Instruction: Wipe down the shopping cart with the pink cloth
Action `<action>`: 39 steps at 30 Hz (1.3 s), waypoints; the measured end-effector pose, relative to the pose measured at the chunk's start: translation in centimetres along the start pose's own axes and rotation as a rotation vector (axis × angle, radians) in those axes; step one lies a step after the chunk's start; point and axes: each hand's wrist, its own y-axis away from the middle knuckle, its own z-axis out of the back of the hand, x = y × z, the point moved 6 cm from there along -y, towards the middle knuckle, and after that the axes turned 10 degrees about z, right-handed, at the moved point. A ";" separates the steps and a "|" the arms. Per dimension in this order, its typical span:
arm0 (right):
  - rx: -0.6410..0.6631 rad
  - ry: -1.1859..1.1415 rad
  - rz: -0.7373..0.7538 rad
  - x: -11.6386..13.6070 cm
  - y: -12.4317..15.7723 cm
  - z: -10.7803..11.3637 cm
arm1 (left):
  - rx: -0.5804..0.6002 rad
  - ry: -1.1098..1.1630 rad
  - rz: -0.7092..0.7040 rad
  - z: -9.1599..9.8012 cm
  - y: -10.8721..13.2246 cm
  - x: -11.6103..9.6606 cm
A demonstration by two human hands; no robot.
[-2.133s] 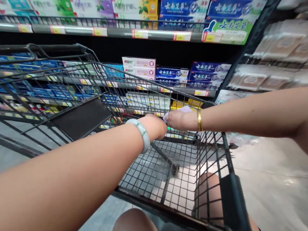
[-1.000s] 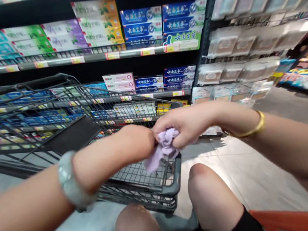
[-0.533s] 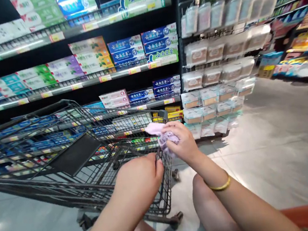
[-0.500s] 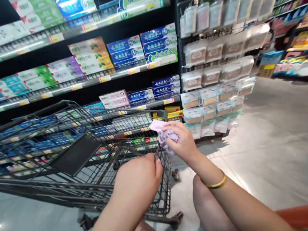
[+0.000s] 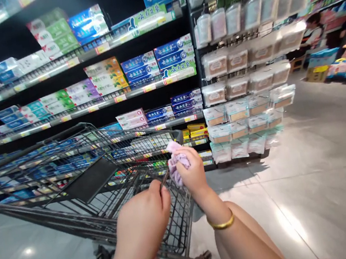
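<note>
A dark wire shopping cart point(image 5: 174, 228) stands in front of me. My left hand point(image 5: 144, 213) is closed round the near part of its front rim, thumb on top. Just to the right, my right hand point(image 5: 193, 169) is wrapped round a crumpled lilac cloth point(image 5: 175, 170) and holds it close to the rim at the cart's front end. One corner of the cloth sticks up above the fingers. Whether the cloth touches the rim I cannot tell. A gold bangle point(image 5: 223, 221) sits on my right wrist.
Behind the cart, shelves point(image 5: 104, 98) carry rows of toothpaste boxes point(image 5: 105, 74). Clear packs point(image 5: 239, 60) hang in rows at the shelf end. Grey tiled floor point(image 5: 319, 160) runs along the right. A person point(image 5: 314, 32) is in the far background, near more stocked shelves.
The view has shifted a little. My right hand and the cloth have moved slightly left and down relative to the cart's front corner. The left hand keeps its grip on the rim.
</note>
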 end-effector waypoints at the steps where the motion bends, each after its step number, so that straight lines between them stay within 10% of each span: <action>1: -0.028 -0.054 0.033 -0.1 0.3 -0.1 | -0.010 -0.006 0.009 -0.1 0.0 0.1; 8: -0.208 -0.289 -0.119 -3.8 1.8 -0.3 | -0.006 -0.034 0.056 -0.3 -0.1 0.2; 14: -0.158 -0.333 0.110 -1.4 2.6 -0.3 | 0.019 -0.060 0.091 -0.5 -0.1 0.5; 20: -0.230 -0.330 -0.300 -7.4 3.6 -1.8 | 0.048 -0.061 0.097 -0.6 -0.1 0.5; 31: -0.217 -0.392 -0.398 -8.7 4.0 -2.0 | 0.020 -0.061 0.103 -0.6 0.0 0.8; 39: -0.212 -0.171 -0.105 -5.9 3.8 -1.5 | 0.017 -0.044 0.114 -0.6 0.0 0.7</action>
